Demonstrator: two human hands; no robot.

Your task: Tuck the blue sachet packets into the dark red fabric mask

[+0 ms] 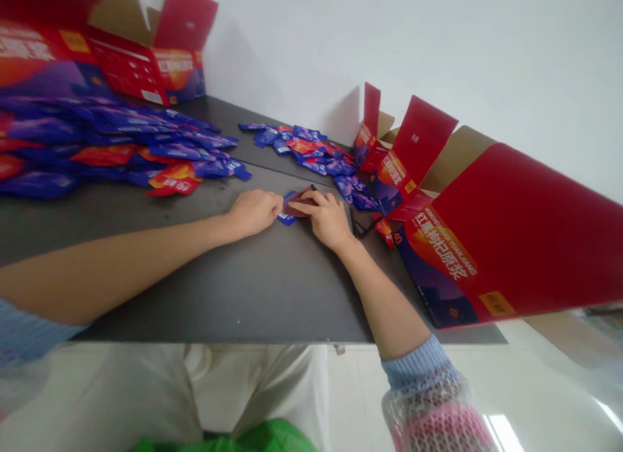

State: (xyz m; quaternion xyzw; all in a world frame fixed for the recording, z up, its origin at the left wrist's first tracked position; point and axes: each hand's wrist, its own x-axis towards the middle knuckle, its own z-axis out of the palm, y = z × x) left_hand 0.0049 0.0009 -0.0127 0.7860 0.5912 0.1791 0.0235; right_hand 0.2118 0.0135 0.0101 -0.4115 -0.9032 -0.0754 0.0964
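Observation:
My left hand (254, 211) and my right hand (325, 217) meet at the middle of the dark table (233, 290). Both are closed on a small stack of blue and red sachets (291, 205) that lies on the tabletop between them. The left fingers pinch its near left corner, and the right fingers press over its right side. Much of the stack is hidden under my fingers.
A large heap of blue and red sachets (97, 147) covers the table's left. A smaller heap (311, 150) lies by the white wall. An open red carton (487, 244) stands at the right, another red carton (121, 50) at the far left. The table's front edge is near my lap.

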